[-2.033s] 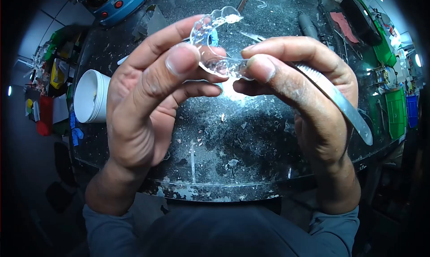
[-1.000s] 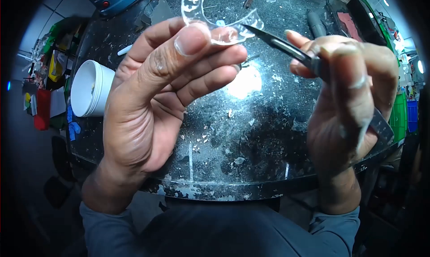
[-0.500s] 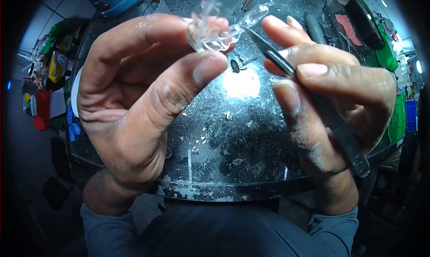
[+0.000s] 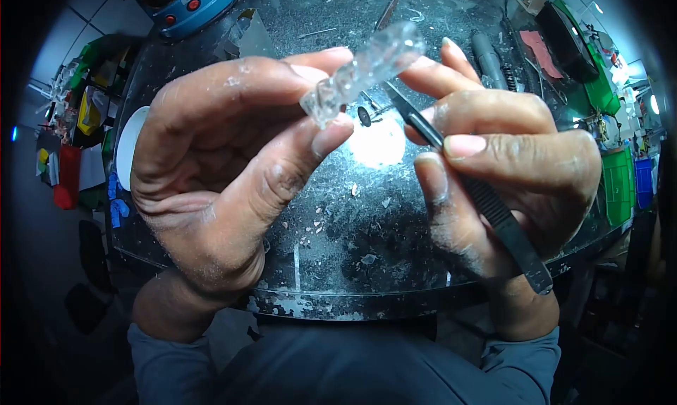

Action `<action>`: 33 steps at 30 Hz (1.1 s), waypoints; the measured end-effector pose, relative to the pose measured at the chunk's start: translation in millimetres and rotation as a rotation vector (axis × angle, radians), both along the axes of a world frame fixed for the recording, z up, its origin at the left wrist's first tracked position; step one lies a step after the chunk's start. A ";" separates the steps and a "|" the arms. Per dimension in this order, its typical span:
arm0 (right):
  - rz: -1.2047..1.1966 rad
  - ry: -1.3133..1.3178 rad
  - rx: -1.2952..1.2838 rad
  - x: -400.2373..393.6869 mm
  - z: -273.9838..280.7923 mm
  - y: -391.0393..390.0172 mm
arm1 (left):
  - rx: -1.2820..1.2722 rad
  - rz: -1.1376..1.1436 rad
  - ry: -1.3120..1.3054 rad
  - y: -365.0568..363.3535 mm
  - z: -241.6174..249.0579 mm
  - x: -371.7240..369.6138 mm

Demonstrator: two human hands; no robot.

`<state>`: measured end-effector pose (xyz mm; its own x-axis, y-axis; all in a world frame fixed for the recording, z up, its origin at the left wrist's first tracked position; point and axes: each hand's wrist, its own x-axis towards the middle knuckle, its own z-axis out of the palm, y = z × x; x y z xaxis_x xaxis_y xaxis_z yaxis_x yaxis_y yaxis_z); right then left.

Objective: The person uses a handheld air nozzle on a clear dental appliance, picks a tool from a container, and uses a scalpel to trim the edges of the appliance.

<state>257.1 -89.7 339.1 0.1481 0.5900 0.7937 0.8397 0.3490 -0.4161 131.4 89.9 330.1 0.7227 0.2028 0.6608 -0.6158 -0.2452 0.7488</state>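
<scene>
A clear, tooth-shaped plastic piece (image 4: pixel 370 65) is pinched at its lower left end between the thumb and fingers of my left hand (image 4: pixel 226 151). It slants up to the right, over the dark worktable. My right hand (image 4: pixel 508 151) grips a dark scalpel-like tool with a ribbed handle (image 4: pixel 497 211). The tool's tip points up and left, just below the clear piece; whether they touch I cannot tell. Fingers of my right hand are close to the piece's right end. Small rotary bits (image 4: pixel 364 116) lie on the table behind, near a bright spot of light.
A blue machine with red buttons (image 4: pixel 201 10) stands at the back left. A grey cylindrical handpiece (image 4: pixel 486 56) and a pink strip (image 4: pixel 541 53) lie at the back right. Green bins (image 4: pixel 619 186) flank the right side. Pale crumbs dot the worktable (image 4: pixel 352 264).
The clear piece has been turned and now shows as one slanting row. My right hand and its tool have shifted slightly left and down. My left hand's fingers have come a little lower.
</scene>
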 end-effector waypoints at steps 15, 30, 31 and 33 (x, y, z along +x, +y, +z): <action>0.074 0.107 0.011 -5.5 0.0 3.6 | -0.124 0.043 0.062 -4.6 -2.6 -2.9; 0.163 0.011 0.020 4.3 1.3 5.1 | -0.063 0.007 0.012 0.2 -4.0 -2.2; 0.124 0.005 0.026 1.5 2.6 5.9 | -0.063 0.007 0.012 0.2 -4.1 -2.3; 0.112 0.014 0.013 0.1 4.0 5.8 | -0.086 0.003 0.010 -0.4 -4.5 -2.2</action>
